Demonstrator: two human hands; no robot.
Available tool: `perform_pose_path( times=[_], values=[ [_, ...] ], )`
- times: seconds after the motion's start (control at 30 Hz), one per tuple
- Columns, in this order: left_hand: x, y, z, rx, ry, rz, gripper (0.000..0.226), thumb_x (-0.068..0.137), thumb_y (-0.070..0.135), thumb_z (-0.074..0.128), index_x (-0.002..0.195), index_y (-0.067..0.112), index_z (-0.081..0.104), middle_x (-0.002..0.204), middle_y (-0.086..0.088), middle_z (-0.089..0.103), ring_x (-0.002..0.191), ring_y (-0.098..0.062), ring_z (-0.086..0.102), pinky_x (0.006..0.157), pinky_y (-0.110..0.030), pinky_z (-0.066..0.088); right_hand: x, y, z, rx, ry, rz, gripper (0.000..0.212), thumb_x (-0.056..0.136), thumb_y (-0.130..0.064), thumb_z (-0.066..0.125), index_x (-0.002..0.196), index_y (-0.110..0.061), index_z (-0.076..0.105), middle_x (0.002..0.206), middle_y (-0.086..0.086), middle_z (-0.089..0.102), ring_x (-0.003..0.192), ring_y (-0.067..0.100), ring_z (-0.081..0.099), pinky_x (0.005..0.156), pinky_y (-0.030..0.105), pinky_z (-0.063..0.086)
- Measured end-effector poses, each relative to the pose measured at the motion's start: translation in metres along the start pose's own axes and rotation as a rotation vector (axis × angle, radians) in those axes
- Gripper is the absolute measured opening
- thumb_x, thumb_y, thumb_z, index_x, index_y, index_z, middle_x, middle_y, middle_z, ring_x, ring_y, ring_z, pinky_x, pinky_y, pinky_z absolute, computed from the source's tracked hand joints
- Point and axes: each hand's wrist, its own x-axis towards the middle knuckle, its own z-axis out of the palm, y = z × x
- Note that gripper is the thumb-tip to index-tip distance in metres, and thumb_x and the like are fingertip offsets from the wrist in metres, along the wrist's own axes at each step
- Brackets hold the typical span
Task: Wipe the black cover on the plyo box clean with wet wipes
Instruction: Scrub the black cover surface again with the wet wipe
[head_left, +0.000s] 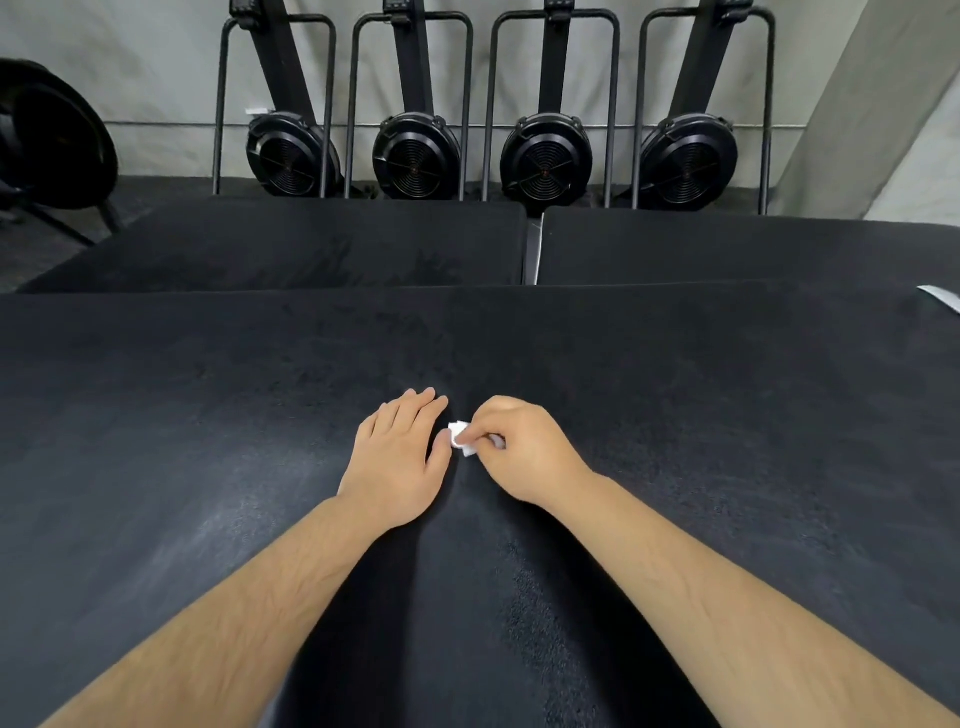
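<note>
The black cover (208, 415) of the plyo box fills the lower part of the head view, textured, with faint pale smears left of centre. My left hand (400, 457) lies flat on the cover with straight fingers. Just to its right, my right hand (519, 447) pinches a small crumpled white wet wipe (461, 439) against the cover, its fingers curled round it. The wipe sits between the two hands, close to my left thumb. Most of the wipe is hidden under my right fingers.
Two more black-covered boxes (311, 244) (727, 249) stand behind, with a narrow gap (534, 249) between them. Several upright rowing machines with black flywheels (415, 156) line the grey wall. A round black object (52, 140) stands at far left. A white strip (940, 299) lies at the right edge.
</note>
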Motion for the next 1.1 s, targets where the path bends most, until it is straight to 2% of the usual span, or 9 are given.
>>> perform_pose_path(
  times=[0.2, 0.3, 0.4, 0.53, 0.67, 0.77, 0.87, 1.0, 1.1],
  values=[
    [0.002, 0.002, -0.004, -0.024, -0.045, -0.002, 0.07, 0.096, 0.054, 0.01, 0.155, 0.024, 0.034, 0.162, 0.007, 0.028, 0.152, -0.014, 0.017, 0.122, -0.035, 0.012, 0.027, 0.007, -0.002, -0.085, 0.085, 0.117, 0.028, 0.095, -0.002, 0.057, 0.098, -0.018, 0.08, 0.105, -0.007, 0.063, 0.1, 0.013, 0.061, 0.091, 0.025, 0.049],
    [-0.003, 0.003, -0.011, -0.075, -0.076, 0.007, 0.053, 0.106, 0.04, 0.034, 0.154, 0.018, 0.036, 0.163, 0.003, 0.026, 0.153, -0.018, 0.015, 0.122, -0.035, 0.011, 0.001, -0.004, 0.002, -0.046, 0.013, 0.038, 0.026, 0.093, -0.004, 0.06, 0.093, -0.02, 0.08, 0.099, -0.01, 0.063, 0.094, 0.009, 0.061, 0.086, 0.024, 0.051],
    [-0.033, 0.01, -0.019, -0.095, 0.0, 0.029, 0.045, 0.101, 0.035, 0.05, 0.144, 0.018, 0.05, 0.156, 0.006, 0.037, 0.147, -0.016, 0.026, 0.117, -0.036, 0.023, -0.016, 0.004, -0.012, -0.005, -0.015, 0.033, 0.027, 0.092, -0.005, 0.061, 0.089, -0.023, 0.08, 0.096, -0.013, 0.063, 0.091, 0.006, 0.062, 0.081, 0.02, 0.05],
    [-0.054, 0.014, -0.015, -0.124, -0.038, -0.012, 0.05, 0.104, 0.04, 0.042, 0.152, 0.024, 0.04, 0.159, 0.011, 0.033, 0.15, -0.009, 0.021, 0.119, -0.032, 0.02, -0.008, 0.008, -0.014, -0.043, 0.107, 0.121, 0.028, 0.093, -0.001, 0.058, 0.096, -0.018, 0.08, 0.101, -0.009, 0.062, 0.1, 0.012, 0.06, 0.089, 0.023, 0.048],
    [-0.056, 0.016, -0.01, -0.072, -0.043, -0.011, 0.062, 0.1, 0.051, 0.024, 0.153, 0.023, 0.039, 0.16, 0.009, 0.032, 0.151, -0.012, 0.021, 0.12, -0.035, 0.02, -0.038, -0.007, -0.006, -0.058, -0.036, -0.041, 0.03, 0.091, -0.002, 0.058, 0.088, -0.021, 0.08, 0.095, -0.011, 0.063, 0.09, 0.007, 0.059, 0.081, 0.02, 0.049],
    [-0.056, 0.014, -0.009, -0.057, -0.029, -0.006, 0.072, 0.095, 0.057, 0.014, 0.153, 0.023, 0.039, 0.159, 0.008, 0.034, 0.151, -0.012, 0.022, 0.122, -0.036, 0.021, -0.025, 0.007, -0.017, -0.074, 0.031, 0.06, 0.03, 0.093, -0.003, 0.056, 0.092, -0.023, 0.08, 0.1, -0.012, 0.063, 0.094, 0.008, 0.061, 0.085, 0.025, 0.051],
    [-0.056, 0.014, -0.011, -0.047, -0.03, -0.009, 0.072, 0.094, 0.057, 0.014, 0.152, 0.022, 0.041, 0.158, 0.008, 0.036, 0.15, -0.012, 0.024, 0.121, -0.037, 0.025, -0.023, 0.001, -0.008, -0.115, 0.112, 0.114, 0.028, 0.095, -0.004, 0.055, 0.101, -0.018, 0.079, 0.104, -0.008, 0.062, 0.103, 0.014, 0.059, 0.093, 0.028, 0.049],
    [-0.056, 0.015, -0.012, -0.052, -0.047, -0.005, 0.073, 0.094, 0.057, 0.015, 0.152, 0.02, 0.04, 0.158, 0.006, 0.036, 0.15, -0.014, 0.024, 0.121, -0.039, 0.026, -0.059, -0.01, 0.001, -0.138, -0.08, -0.073, 0.026, 0.096, -0.009, 0.058, 0.098, -0.024, 0.08, 0.1, -0.013, 0.061, 0.092, 0.004, 0.053, 0.085, 0.02, 0.046],
    [-0.056, 0.017, -0.013, -0.05, -0.045, -0.012, 0.072, 0.095, 0.056, 0.015, 0.152, 0.02, 0.04, 0.158, 0.006, 0.037, 0.15, -0.015, 0.025, 0.121, -0.041, 0.026, -0.047, 0.004, -0.009, -0.103, 0.047, 0.042, 0.03, 0.095, -0.006, 0.056, 0.097, -0.024, 0.08, 0.101, -0.014, 0.06, 0.094, 0.006, 0.055, 0.086, 0.022, 0.047]
  ],
)
